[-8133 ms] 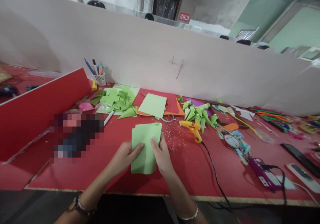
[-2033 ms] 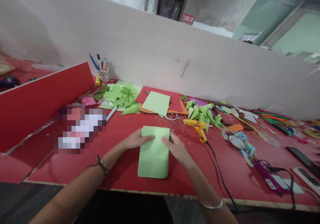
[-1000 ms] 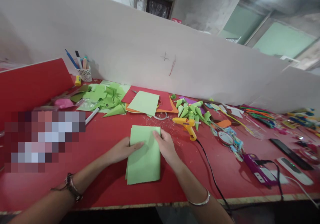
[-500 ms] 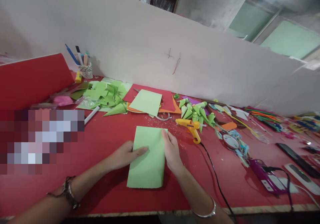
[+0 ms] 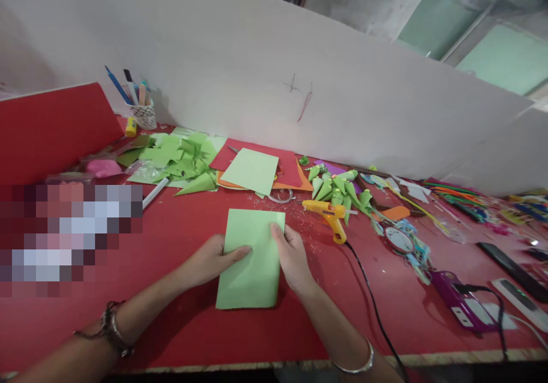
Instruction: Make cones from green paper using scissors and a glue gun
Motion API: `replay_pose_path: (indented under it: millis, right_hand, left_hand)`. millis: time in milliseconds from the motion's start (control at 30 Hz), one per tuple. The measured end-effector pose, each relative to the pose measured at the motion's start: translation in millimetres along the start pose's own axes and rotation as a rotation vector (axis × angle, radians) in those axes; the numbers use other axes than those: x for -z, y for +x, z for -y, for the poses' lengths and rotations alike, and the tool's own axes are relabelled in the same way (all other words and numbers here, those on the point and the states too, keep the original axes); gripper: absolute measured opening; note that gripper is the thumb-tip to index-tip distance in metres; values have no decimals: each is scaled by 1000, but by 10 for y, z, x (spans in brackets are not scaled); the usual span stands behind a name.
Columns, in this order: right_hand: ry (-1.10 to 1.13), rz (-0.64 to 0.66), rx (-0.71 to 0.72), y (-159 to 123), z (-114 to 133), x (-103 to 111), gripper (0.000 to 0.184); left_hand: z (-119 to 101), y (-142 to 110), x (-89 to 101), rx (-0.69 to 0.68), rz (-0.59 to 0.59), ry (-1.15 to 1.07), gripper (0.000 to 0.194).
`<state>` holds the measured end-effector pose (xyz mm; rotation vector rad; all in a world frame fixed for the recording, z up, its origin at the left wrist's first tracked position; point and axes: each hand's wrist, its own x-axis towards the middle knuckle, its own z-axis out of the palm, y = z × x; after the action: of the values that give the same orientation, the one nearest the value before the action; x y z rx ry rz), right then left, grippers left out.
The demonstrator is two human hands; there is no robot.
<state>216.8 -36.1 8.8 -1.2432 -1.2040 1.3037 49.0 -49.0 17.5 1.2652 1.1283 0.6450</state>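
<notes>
A folded sheet of light green paper (image 5: 250, 280) is held upright-lengthwise between both hands above the red table, its fold along the right side. My left hand (image 5: 214, 260) grips the left edge, thumb flat on the front and fingers behind. On the right edge, my right hand (image 5: 291, 254) pinches near the upper corner, with the thumb on the front. The fingertips behind the paper are hidden. Just beyond lie a flat light green sheet (image 5: 250, 170) on red card (image 5: 289, 163), and a yellow hot glue gun (image 5: 327, 214) to the right.
Green paper scraps (image 5: 184, 157) heap at back left, beside a pen cup (image 5: 144, 115). Green paper cones (image 5: 336, 188) cluster behind the glue gun. A purple power strip (image 5: 458, 300) and a black phone (image 5: 511, 269) lie at right. A white partition (image 5: 231, 75) closes the back.
Earlier the paper's layers showed offset at the left edge; now they look lined up. Both hands keep hold of it, with small shifts of grip. The camera view has shifted slightly.
</notes>
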Motion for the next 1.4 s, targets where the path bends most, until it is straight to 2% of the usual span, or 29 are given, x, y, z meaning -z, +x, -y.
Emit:
replay_pose_path:
  millis: [233,467,600,800,1067,1167,1267,1400]
  right_hand:
    - [-15,-14,20,-22,-5,4,36]
    - [32,8,27,-17,11,-4,33]
    - [20,3,24,-14,2,2,35]
    - [-17,-15,-2,-11,-13,22,39]
    - [45,6,8,-9,2,24,34]
    - [75,63,-5,-18,42,12,29]
    - [75,126,-61,-22,68,-2,32]
    - [44,103,-88,-9,44,10,33]
  left_hand:
    - [-1,-11,19,-7,75,-65,47]
    - [5,-39,-12,-98,-14,37,43]
    - [-8,-33,-18,-60,2,24,45]
    - [1,-31,-27,-92,-9,39,43]
    - [-29,-33,-25,-60,-28,21,45]
    - [-32,-22,-13,-31,-31,36,47]
    - [-28,-19,3,-24,-31,46,48]
    - [-26,-25,17,-4,-49,60,47]
